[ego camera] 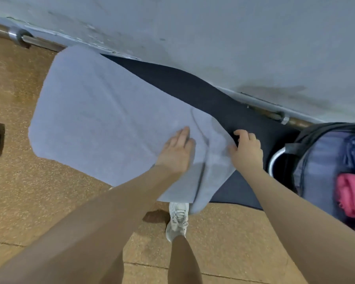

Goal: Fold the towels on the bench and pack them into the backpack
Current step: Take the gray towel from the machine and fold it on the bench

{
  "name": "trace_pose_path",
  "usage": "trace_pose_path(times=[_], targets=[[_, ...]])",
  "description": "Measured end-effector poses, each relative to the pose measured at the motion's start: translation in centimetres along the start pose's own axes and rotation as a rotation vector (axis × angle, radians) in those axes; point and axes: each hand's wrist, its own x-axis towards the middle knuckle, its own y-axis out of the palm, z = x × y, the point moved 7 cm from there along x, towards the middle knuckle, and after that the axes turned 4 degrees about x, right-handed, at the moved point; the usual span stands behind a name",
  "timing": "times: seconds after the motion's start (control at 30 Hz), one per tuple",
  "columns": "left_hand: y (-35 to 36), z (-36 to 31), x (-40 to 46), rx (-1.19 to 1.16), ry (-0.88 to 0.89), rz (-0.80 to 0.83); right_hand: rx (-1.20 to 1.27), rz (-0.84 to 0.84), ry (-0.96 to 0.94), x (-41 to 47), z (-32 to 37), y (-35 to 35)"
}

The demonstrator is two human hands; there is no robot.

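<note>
Left hand [177, 152] flat on grey towel [103, 119]; right hand [246, 150] grip pinches its edge. Anchor left, fold edge across squarely.

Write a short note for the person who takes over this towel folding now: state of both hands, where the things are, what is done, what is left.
Left hand: flat, palm down on the light blue terry towel, holding nothing.
Right hand: pinching that towel's right edge.
The light blue towel lies spread over the dark navy bench pad, its near corner hanging off the front.
The open grey-blue backpack sits at the right end, with a pink rolled cloth and a blue one already inside.
Done: some cloths packed.
Left: fold this towel and pack it.
</note>
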Motion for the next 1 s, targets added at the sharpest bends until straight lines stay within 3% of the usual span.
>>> trace_pose_path(times=[0.17,0.33,0.67,0.8,0.9,1.0], targets=[[2.6,-3.3,2.2,0.147,-0.02,0.03,0.13,-0.032,-0.056,-0.4,-3.7,0.5],[3.2,-5.4,3.8,0.215,-0.153,0.023,0.474,-0.021,-0.099,1.6,-5.0,-2.8],[1.2,-9.0,9.5,0.121,-0.125,-0.104,0.11,-0.232,-0.074,9.4,-6.6,-9.2],[0.9,-8.2,8.2,0.101,-0.091,-0.205,0.034,-0.375,-0.324,5.2,-5.3,-6.5],[1.7,-6.6,5.3,0.185,-0.056,-0.241,0.033,-0.251,-0.546,-0.1,-3.4,-1.2],[3.1,-4.8,2.7,0.273,-0.063,-0.17,-0.107,-0.09,-0.585,-3.3,-3.1,3.5]])
